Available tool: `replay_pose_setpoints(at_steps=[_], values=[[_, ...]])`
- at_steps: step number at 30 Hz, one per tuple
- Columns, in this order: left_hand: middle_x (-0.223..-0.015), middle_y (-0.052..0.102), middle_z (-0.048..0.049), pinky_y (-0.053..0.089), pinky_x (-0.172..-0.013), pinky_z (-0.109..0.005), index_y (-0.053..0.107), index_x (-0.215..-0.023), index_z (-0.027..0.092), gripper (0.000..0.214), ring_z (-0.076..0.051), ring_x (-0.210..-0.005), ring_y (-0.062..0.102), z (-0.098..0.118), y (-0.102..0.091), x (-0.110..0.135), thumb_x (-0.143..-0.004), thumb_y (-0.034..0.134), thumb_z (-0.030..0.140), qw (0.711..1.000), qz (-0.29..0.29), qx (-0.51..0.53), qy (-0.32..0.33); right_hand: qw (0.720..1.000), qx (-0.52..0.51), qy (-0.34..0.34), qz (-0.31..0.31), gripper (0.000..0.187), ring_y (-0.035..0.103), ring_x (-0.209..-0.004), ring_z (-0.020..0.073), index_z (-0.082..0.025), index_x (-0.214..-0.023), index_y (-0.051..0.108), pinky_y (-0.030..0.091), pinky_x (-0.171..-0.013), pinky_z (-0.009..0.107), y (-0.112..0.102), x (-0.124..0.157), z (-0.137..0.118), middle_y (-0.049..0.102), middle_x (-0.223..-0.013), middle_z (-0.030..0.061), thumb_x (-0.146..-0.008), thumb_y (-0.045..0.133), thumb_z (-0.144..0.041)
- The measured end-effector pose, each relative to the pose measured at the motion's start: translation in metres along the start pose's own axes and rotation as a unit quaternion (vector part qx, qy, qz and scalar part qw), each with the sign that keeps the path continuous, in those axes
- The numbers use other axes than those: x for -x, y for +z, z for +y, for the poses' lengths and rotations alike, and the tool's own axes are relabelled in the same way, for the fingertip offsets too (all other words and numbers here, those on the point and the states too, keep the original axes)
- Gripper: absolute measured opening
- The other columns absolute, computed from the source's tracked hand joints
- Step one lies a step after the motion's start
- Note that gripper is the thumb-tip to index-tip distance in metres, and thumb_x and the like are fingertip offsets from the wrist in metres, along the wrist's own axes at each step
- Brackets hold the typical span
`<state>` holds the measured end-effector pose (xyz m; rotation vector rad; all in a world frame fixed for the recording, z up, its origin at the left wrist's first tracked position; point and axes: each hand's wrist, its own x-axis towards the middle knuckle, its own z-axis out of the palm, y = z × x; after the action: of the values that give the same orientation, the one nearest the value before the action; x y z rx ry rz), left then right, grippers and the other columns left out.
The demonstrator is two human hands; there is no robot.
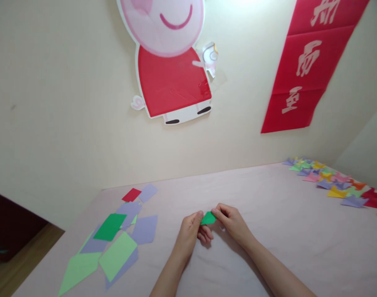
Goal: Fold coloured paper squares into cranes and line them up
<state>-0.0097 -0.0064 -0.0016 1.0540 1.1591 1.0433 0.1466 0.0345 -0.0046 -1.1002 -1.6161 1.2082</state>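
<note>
A small folded piece of green paper (208,218) is held between both hands just above the pale pink table (269,194). My left hand (191,232) pinches its left end with thumb and fingers. My right hand (231,222) pinches its right end, fingers curled. Both forearms reach in from the bottom edge.
Loose flat paper sheets (117,239) in green, light green, purple and red lie scattered at the left. A row of folded coloured paper shapes (333,181) lines the far right of the table. A cartoon pig cutout (171,62) and a red banner (306,70) hang on the wall.
</note>
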Motion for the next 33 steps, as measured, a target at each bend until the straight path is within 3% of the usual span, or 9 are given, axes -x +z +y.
replay_pose_setpoints(at_steps=[5,11,19,23,26,29,33], values=[[-0.073,0.073,-0.0096,0.040,-0.046,-0.019,0.061,-0.083,0.013,0.043,-0.016,-0.058,0.067,0.003,0.005,0.003,-0.073,0.072,0.053,1.000,-0.005,-0.027,-0.001,1.000,0.000,0.000,-0.009,0.039,0.040,-0.050,0.0115,-0.020,-0.059,0.051,0.030,-0.051,0.024,0.001,-0.001,0.003,0.045,-0.049,-0.0054,-0.082,0.056,-0.050],[-0.074,0.074,-0.0120,0.041,-0.050,-0.020,0.063,-0.085,0.011,0.043,-0.016,-0.058,0.067,0.004,0.000,0.004,-0.079,0.066,0.054,0.999,-0.036,0.000,-0.001,1.000,0.006,0.014,-0.006,0.041,0.038,-0.049,0.0110,-0.020,-0.056,0.049,0.029,-0.050,0.024,-0.004,-0.004,0.004,0.043,-0.050,-0.0056,-0.080,0.058,-0.052],[-0.082,0.074,-0.0154,0.046,-0.048,-0.022,0.064,-0.096,0.009,0.047,-0.019,-0.063,0.069,0.009,-0.014,0.004,-0.081,0.066,0.053,0.993,-0.111,0.030,-0.032,0.999,0.010,0.010,-0.031,0.049,0.039,-0.051,0.0117,-0.020,-0.055,0.046,0.031,-0.051,0.025,-0.005,-0.004,0.003,0.044,-0.051,-0.0043,-0.086,0.049,-0.057],[-0.090,0.073,-0.0159,0.050,-0.059,-0.022,0.064,-0.104,0.008,0.042,-0.017,-0.072,0.070,0.009,-0.022,0.007,-0.084,0.066,0.045,0.983,-0.158,0.074,-0.048,0.999,0.004,0.000,-0.039,0.048,0.039,-0.053,0.0119,-0.021,-0.056,0.045,0.033,-0.052,0.025,-0.007,-0.004,0.005,0.041,-0.053,-0.0049,-0.088,0.049,-0.057],[-0.083,0.072,-0.0126,0.049,-0.060,-0.021,0.064,-0.102,0.008,0.038,-0.015,-0.067,0.068,0.009,-0.027,0.007,-0.084,0.067,0.041,0.980,-0.159,0.101,-0.059,0.998,-0.020,-0.034,-0.048,0.037,0.050,-0.064,0.0142,-0.019,-0.077,0.059,0.041,-0.061,0.026,-0.009,-0.003,0.004,0.054,-0.069,-0.0016,-0.090,0.050,-0.053],[-0.074,0.070,-0.0099,0.046,-0.054,-0.020,0.063,-0.099,0.009,0.036,-0.013,-0.059,0.065,0.010,-0.029,0.005,-0.082,0.067,0.041,0.982,-0.147,0.100,-0.062,0.989,-0.035,-0.117,-0.078,0.026,0.058,-0.084,0.0172,-0.022,-0.104,0.064,0.046,-0.077,0.029,-0.010,-0.001,0.002,0.062,-0.095,0.0036,-0.088,0.061,-0.042],[-0.068,0.068,-0.0074,0.044,-0.051,-0.020,0.062,-0.095,0.009,0.033,-0.012,-0.053,0.061,0.013,-0.029,0.005,-0.081,0.064,0.040,0.984,-0.148,0.082,-0.062,0.979,-0.015,-0.168,-0.113,0.012,0.059,-0.092,0.0190,-0.023,-0.091,0.072,0.045,-0.084,0.031,-0.008,0.000,-0.001,0.062,-0.096,0.0048,-0.087,0.066,-0.033]])
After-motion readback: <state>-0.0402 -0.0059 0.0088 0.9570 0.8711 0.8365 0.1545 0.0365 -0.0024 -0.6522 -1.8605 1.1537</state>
